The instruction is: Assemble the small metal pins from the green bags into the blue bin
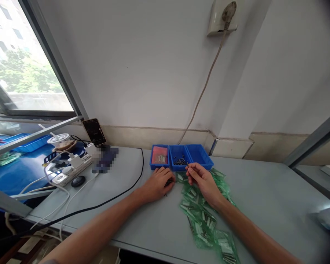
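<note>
My left hand (159, 184) rests on the grey table in front of the blue bins, its fingers curled round small dark metal pieces. My right hand (202, 180) is raised just in front of the middle bin, thumb and fingertips pinched on a tiny metal piece (187, 164). Small dark metal parts (180, 161) lie in the middle blue bin (178, 168). In the left bin (151, 161) is a red packet (157, 153); the right bin (199, 152) shows a bare floor. Green plastic bags (199, 220) with metal pieces lie beneath and beside my right hand.
A black cable (107, 202) crosses the table (143, 234) at the left. Beyond it are a power strip (71, 173), a black round object (78, 181) and a phone (94, 132). Another person's fingers show at the far left edge.
</note>
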